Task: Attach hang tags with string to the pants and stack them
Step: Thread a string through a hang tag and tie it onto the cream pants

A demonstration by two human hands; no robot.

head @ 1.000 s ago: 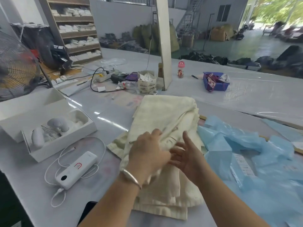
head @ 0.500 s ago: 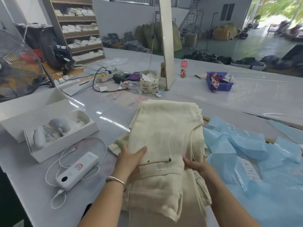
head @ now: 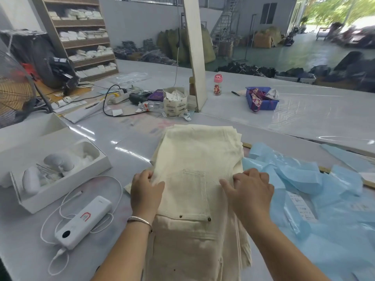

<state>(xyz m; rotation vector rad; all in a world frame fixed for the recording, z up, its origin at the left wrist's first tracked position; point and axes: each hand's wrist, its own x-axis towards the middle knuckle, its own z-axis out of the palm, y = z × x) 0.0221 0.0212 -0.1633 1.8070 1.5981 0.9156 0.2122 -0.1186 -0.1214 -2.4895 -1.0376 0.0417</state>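
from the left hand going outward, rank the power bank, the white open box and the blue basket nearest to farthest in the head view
From the left hand:
1. Power bank, just to its left, near the table edge.
2. White open box, farther left and slightly back.
3. Blue basket, far across the table, to the right.

A white power bank (head: 84, 222) with its cable lies beside an open white box (head: 58, 185); blue plastic bags (head: 316, 199) spread right; a blue basket (head: 261, 98) sits farther back.

Both hands (head: 147, 191) apparently grip cream pants (head: 194, 159).
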